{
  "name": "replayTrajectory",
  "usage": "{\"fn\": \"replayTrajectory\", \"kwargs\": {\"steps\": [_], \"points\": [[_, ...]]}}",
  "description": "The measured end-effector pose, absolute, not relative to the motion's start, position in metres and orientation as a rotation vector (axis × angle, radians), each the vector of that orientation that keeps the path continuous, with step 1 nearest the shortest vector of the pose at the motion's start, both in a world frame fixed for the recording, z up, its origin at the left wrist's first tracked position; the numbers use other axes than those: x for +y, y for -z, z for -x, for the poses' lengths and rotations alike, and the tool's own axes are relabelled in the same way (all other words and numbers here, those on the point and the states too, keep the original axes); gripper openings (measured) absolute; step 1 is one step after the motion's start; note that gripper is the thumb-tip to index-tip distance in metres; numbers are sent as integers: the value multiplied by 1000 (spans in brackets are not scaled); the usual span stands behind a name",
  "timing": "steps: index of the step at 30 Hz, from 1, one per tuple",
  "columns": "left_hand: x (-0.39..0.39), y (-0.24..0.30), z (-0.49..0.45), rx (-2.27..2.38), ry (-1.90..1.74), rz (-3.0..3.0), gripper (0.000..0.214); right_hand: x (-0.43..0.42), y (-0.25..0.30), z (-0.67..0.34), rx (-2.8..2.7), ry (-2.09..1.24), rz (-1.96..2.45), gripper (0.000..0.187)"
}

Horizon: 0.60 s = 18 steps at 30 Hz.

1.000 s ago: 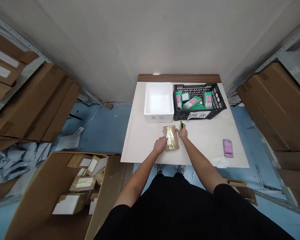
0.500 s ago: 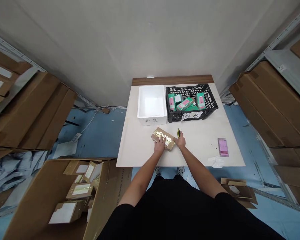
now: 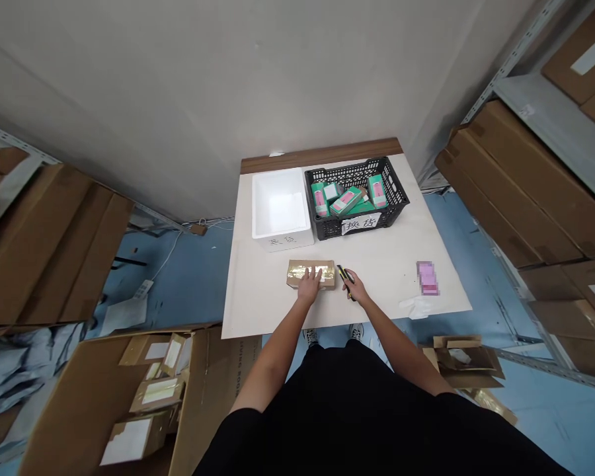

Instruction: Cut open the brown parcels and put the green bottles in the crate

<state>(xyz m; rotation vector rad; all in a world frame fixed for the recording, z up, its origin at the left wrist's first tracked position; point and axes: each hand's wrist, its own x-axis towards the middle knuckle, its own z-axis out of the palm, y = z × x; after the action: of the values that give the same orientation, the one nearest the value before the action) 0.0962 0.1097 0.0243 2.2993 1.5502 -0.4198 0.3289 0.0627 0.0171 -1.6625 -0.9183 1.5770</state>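
A small brown cardboard box (image 3: 297, 271) with shiny clear tape along its top lies on the white table (image 3: 258, 297), its long side roughly parallel to the front edge. My left hand (image 3: 309, 285) rests on it, fingers spread over the taped top. Just off the box's right end, my right hand (image 3: 357, 289) is closed around a black and yellow utility knife (image 3: 346, 280). The knife's tip points up and left toward the box, apart from it.
Behind the box stand a white foam box (image 3: 282, 241) and a black plastic crate (image 3: 327, 229) with several green-and-pink boxes. A pixelated pink item (image 3: 428, 277) and white tissue (image 3: 416, 307) lie at the right. A large carton (image 3: 94, 357) of parcels stands left on the floor.
The cardboard box has turned from slanted to nearly parallel with the table's edge. My right hand has drawn back from its corner, and the knife now tilts left. The view has shifted slightly.
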Motion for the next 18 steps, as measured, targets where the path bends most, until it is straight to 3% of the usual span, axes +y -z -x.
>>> {"fn": "replayTrajectory", "kwargs": {"steps": [10, 18], "points": [[111, -35, -108, 1589, 497, -2227, 73, 68, -25, -335, -981, -1692, 1650, 55], [111, -40, -108, 1608, 530, -2242, 72, 25, -16, -350, -1021, -1796, 1610, 53]]}}
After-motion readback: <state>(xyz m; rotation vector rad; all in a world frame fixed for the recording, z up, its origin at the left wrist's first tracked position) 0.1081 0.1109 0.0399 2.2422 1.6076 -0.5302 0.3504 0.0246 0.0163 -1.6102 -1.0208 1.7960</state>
